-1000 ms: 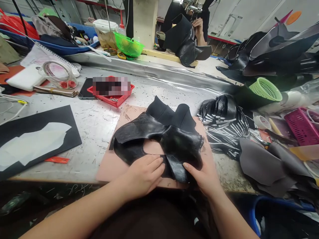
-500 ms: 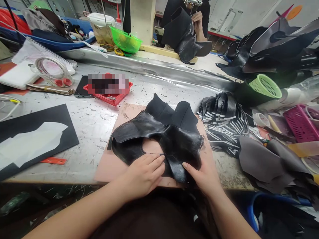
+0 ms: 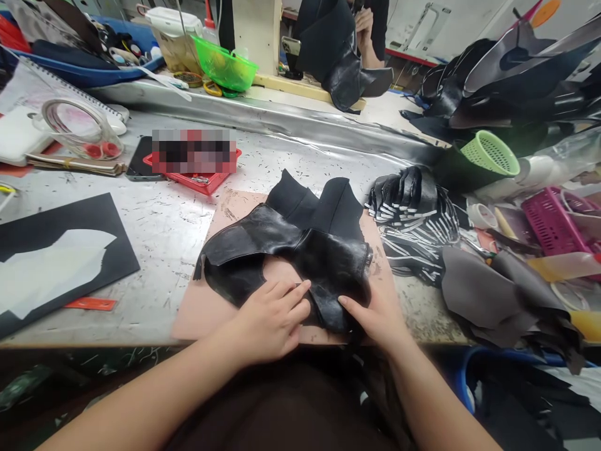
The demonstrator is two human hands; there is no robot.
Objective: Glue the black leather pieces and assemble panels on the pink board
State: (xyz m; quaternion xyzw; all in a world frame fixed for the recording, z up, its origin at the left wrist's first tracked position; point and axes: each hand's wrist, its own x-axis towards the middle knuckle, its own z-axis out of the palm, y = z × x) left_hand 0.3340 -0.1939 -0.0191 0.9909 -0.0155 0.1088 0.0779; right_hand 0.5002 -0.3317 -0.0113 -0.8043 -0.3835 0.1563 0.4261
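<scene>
A leather piece (image 3: 333,257) lies on a mat (image 3: 201,319) at the front edge of a workbench (image 3: 154,244), with a paper pattern (image 3: 56,269) on a card sheet (image 3: 101,216) to its left and bundled strips (image 3: 413,213) and cut pieces (image 3: 483,300) to its right. Behind the mat, toward the left, a tray (image 3: 206,184) sits beside a phone (image 3: 141,161). Farther back, a bowl (image 3: 228,66) stands right of a lidded tub (image 3: 176,47).

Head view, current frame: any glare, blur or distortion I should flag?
Head view: pale glare on the metal tabletop, highlights on the black leather piece; pixelation hides part of the red tray; edges look stretched, the far right soft; below the tabletop, deep shadow swallows detail.
</scene>
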